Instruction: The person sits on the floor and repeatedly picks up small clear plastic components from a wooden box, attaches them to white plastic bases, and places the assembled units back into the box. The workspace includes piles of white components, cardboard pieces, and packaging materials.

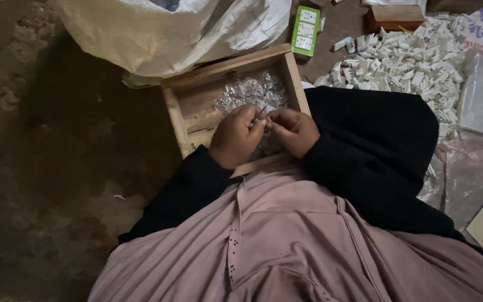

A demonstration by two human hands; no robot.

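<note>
An open wooden box (175,114) rests on the floor in front of my lap and holds a heap of small clear plastic parts (250,92). Over the near half of the box, my left hand (235,136) and my right hand (293,130) meet fingertip to fingertip. The fingers of both hands pinch something tiny between them; it is too small and dark to make out. Black sleeves cover both arms, and pink cloth covers my lap.
A big white sack (169,33) lies behind the box. A green-edged card with white switch parts (305,31) lies on the floor. To the right sit a pile of small white plastic pieces (409,59), a wooden block (393,17) and clear plastic sheets (479,95).
</note>
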